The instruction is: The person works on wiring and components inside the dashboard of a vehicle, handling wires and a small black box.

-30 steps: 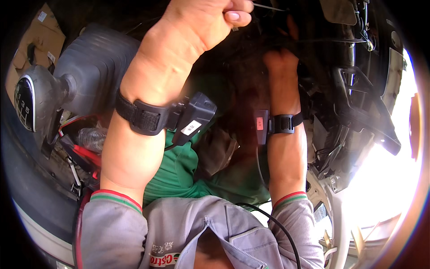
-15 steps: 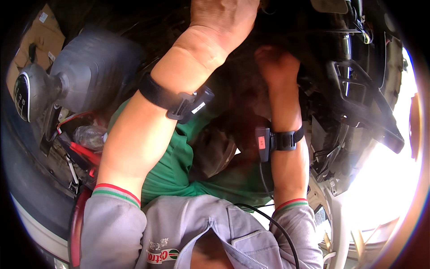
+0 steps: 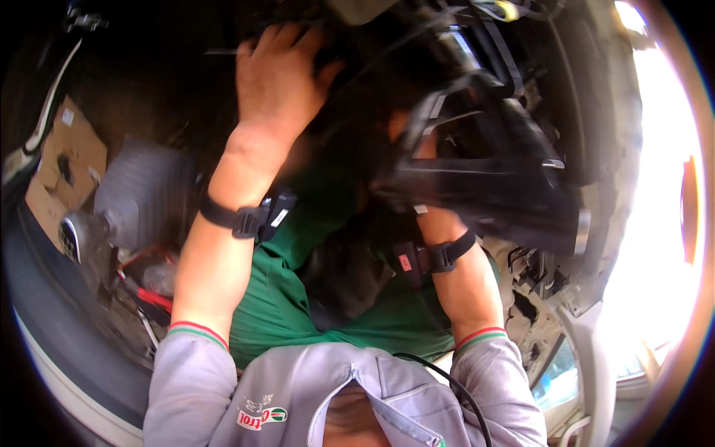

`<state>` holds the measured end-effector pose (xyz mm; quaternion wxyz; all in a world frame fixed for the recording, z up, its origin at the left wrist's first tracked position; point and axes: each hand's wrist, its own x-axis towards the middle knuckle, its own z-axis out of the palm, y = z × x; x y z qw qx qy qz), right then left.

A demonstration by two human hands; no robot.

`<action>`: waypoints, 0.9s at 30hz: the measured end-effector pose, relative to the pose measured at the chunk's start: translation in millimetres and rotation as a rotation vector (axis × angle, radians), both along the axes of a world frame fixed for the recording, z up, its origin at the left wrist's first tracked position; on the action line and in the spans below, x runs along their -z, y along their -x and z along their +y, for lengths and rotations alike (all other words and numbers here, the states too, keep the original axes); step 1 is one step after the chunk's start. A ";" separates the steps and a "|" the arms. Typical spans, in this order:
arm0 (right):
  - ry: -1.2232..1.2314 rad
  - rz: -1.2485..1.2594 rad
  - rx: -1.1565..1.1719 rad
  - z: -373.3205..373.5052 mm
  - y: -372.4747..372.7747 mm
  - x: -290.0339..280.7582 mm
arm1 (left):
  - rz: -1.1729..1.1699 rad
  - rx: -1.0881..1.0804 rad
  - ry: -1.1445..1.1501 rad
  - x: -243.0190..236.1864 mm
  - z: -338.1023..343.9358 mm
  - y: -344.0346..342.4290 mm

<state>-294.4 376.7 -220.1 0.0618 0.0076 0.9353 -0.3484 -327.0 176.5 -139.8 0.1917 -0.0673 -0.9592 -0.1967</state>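
Observation:
My left hand (image 3: 280, 83) reaches into the dark space at the top of the view, its back toward me. The fingers are spread, with the thumb apart, and their tips meet dark parts too dim to name. My right hand (image 3: 402, 127) is mostly hidden behind a black plastic trim panel (image 3: 477, 175) with open cutouts. Only a blurred bit of that hand shows at the panel's left edge, so whether it grips the panel cannot be seen. The panel is smeared by motion and covers part of my right forearm.
On the left stand a gear lever (image 3: 82, 235) with a grey boot (image 3: 145, 194) and a cardboard piece (image 3: 74, 153). A clear plastic bottle (image 3: 159, 279) lies near red-edged items. Loose wires (image 3: 506, 10) hang at the top right. A bright opening lies on the right.
The whole view has shifted. My left hand has moved left and its fingers now show. The black panel has come left and looks larger, covering my right hand, which was visible before.

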 end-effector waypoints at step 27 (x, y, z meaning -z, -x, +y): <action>0.339 0.045 0.177 -13.4 3.6 -5.2 | 0.078 0.091 0.149 19.8 -4.3 15.9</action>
